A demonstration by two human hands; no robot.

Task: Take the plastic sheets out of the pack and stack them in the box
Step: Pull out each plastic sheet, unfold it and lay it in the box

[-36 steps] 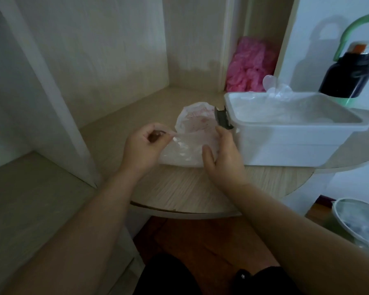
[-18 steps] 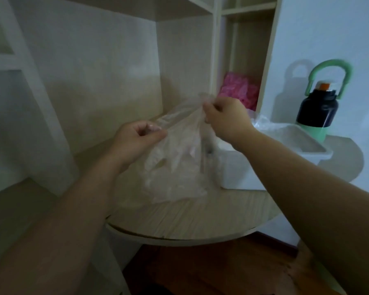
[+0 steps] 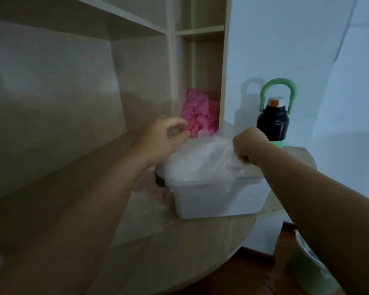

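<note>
Lowering a thin translucent plastic sheet [image 3: 207, 160] over the white rectangular plastic box [image 3: 213, 201] at centre frame, the person holds it with both hands. The right hand [image 3: 248, 146] is a closed fist bunched round the sheet's right edge, just above the box's right rim. The left hand [image 3: 168, 139] is curled, thumb against fingertips, above the box's left end; through the motion blur it seems to pinch the sheet's other corner.

Half a second ago the same sheet hung stretched in the air between the two hands, left of the box and above the table. Now it has travelled right and down, and its crumpled middle sags into the open top of the box, onto what looks like more pale plastic already inside. So one sheet is out of the pack and nearly delivered. By my judgement, the step in hand is the letting go and flattening, since the sheet is puffed up rather than lying flat.

The clear plastic pack [image 3: 145, 211], faintly pink-printed, lies slack on the round pale wooden table [image 3: 190, 252], touching the box's lower left side, untouched by either hand. Whether more sheets remain inside it cannot be told. A black bottle with a green loop handle [image 3: 273, 124] stands behind the box at right.
</note>
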